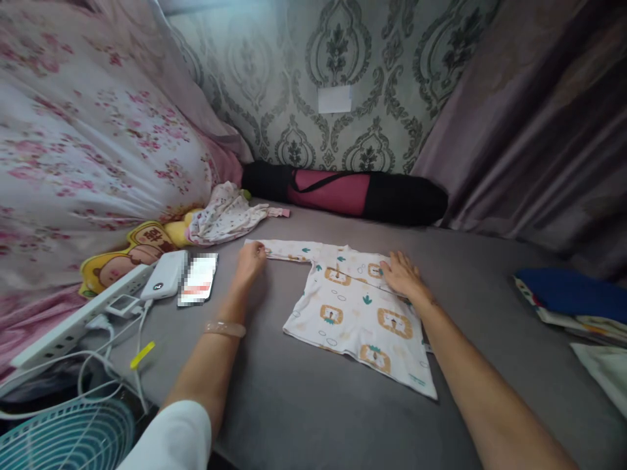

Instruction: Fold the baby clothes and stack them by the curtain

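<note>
A small white long-sleeved shirt printed with orange lion faces and green leaves lies spread on the grey bed surface. One sleeve stretches straight out to the left. My left hand has its fingers closed on the cuff at that sleeve's end. At the shirt's right shoulder, my right hand rests flat with fingers spread, pressing on the fabric. The other sleeve cannot be seen stretched out; a small bit of cloth shows at the shirt's right edge.
A phone, a white power bank and a power strip with cables lie left. A teal fan stands lower left. Behind are a crumpled garment and a long black-and-red bag. Folded clothes lie right.
</note>
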Demonstrator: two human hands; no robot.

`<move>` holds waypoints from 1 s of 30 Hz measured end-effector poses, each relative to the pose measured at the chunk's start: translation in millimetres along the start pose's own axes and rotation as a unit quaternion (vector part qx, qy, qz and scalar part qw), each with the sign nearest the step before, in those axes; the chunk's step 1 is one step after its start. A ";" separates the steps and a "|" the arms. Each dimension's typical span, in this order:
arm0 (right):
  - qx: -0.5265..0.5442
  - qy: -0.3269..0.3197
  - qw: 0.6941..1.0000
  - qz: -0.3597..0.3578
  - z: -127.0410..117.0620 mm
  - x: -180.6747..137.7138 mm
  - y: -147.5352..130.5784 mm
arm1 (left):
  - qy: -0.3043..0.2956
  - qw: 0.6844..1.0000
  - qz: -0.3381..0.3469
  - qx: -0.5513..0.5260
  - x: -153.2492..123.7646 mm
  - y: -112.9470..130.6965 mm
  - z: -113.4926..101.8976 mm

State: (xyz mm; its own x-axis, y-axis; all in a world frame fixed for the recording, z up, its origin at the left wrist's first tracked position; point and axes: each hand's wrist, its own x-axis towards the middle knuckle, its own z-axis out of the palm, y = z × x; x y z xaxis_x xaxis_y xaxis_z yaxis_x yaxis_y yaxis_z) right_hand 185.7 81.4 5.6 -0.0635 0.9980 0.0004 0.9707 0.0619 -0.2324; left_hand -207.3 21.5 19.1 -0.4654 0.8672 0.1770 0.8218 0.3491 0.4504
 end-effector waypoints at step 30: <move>0.116 0.016 0.975 -0.187 45.4 -25.6 -174.1 | 0.022 0.991 -0.132 0.004 84.2 -33.3 11.8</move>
State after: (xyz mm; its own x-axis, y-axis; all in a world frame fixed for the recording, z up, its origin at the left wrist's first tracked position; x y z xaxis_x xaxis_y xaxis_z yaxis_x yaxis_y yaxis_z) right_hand 7.7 44.5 1.9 -0.3922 0.9065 0.1565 0.8023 0.4203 -0.4240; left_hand -270.0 87.1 8.7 -0.6788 0.7286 0.0920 0.6715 0.5650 0.4795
